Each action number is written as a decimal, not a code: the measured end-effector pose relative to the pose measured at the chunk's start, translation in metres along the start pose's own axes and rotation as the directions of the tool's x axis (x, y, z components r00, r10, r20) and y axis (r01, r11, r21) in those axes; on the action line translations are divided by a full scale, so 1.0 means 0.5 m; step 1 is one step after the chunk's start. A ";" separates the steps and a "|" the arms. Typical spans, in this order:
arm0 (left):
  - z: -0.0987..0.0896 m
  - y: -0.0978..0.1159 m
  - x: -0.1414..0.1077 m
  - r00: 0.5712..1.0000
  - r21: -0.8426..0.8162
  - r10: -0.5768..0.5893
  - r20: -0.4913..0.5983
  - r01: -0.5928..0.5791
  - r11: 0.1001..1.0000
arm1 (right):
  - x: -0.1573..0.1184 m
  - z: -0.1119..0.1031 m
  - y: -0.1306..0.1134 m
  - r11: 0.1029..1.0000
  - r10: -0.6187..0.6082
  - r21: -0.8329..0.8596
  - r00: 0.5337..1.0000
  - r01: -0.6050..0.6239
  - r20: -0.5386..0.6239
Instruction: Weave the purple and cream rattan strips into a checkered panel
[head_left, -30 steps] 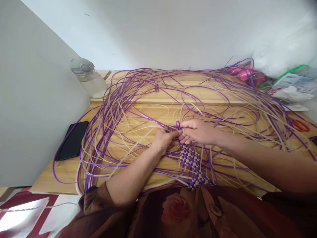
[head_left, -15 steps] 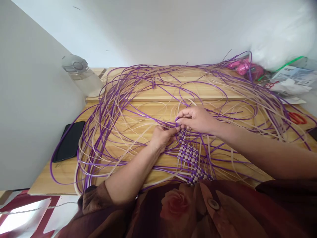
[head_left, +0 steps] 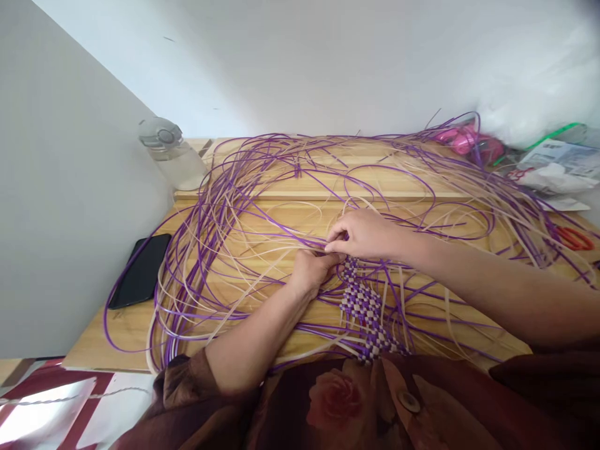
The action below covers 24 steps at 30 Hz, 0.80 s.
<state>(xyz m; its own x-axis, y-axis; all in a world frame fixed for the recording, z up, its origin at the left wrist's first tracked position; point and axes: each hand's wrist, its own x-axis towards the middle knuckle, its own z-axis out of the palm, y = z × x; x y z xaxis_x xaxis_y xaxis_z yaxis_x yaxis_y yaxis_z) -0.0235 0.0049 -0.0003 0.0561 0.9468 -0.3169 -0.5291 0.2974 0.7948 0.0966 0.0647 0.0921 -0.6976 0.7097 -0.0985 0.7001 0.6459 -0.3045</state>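
A woven strip (head_left: pixel 362 301) of purple and beige strands runs from the front of my shirt up to my hands. Its far end is pinched in my left hand (head_left: pixel 313 272), thumb pressed on top. Directly above, my right hand (head_left: pixel 359 234) has its thumb and fingers closed on strands at that same end; the fingertips partly cover the spot. Long loose purple strands (head_left: pixel 276 220) and beige strands (head_left: pixel 276 262) fan out from the weave to both sides.
The wooden table (head_left: pixel 89 344) carries a black phone (head_left: pixel 140 270) at left and a clear bottle with grey lid (head_left: pixel 175 156) behind it. At right are red-handled scissors (head_left: pixel 574 239), a pink object (head_left: pixel 469 142) and papers in plastic (head_left: pixel 562 156). Looped strands ring the back.
My right hand has shifted a little left and down, nearer my left thumb, with its fingers turned over the strands. The whole view has tipped slightly, so things sit lower and further right.
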 end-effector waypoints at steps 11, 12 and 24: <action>0.003 0.009 -0.003 1.000 0.000 -0.002 0.004 0.002 1.000 | 0.014 0.013 0.086 0.592 0.400 0.696 0.898 -0.405 0.183; 0.004 0.012 -0.005 1.000 -0.006 -0.009 0.008 0.009 1.000 | 0.005 0.013 0.095 0.502 0.419 0.754 0.882 -0.424 0.217; 0.009 0.007 -0.008 1.000 -0.004 0.005 0.005 -0.005 1.000 | 0.016 0.000 0.001 0.758 0.018 0.638 0.983 -0.133 0.184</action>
<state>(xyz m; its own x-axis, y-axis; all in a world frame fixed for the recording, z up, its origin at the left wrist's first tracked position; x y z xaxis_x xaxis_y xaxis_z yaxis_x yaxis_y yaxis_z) -0.0217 0.0028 0.0063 0.0580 0.9489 -0.3102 -0.5331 0.2921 0.7940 0.0913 0.0705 0.0913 -0.7013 0.6570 -0.2765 0.5265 0.2158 -0.8224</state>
